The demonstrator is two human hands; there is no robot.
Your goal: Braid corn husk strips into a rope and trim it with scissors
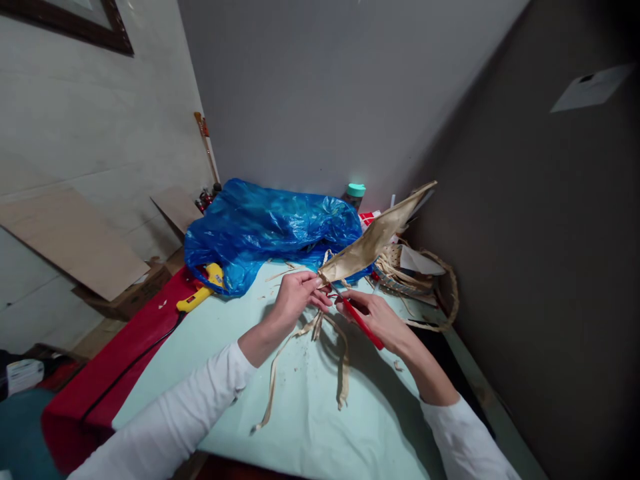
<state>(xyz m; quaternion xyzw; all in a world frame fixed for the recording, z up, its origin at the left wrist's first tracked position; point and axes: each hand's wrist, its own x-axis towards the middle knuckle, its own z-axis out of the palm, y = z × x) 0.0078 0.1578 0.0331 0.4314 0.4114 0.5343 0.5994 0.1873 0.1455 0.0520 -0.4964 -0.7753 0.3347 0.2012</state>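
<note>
Fibre strip (375, 245) pinched by left hand (294, 297), right hand (383, 317) gripping scissors (364, 325), apparent label (25, 377) unreadable

Plastic bag (270, 217) is set at back of cloth (305, 437), glue gun (196, 298) at its left front, bottle (355, 191) behind its right end. Basket (406, 287) is placed at right, strips (393, 272) inside. Fibre sheet (370, 247) is held above cloth, scissors (367, 328) at its near end; loose strips (345, 370) apparently laid below.

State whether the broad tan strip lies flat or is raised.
The tan strip is raised: the left hand grips its lower end; the rest slants upward.
</note>
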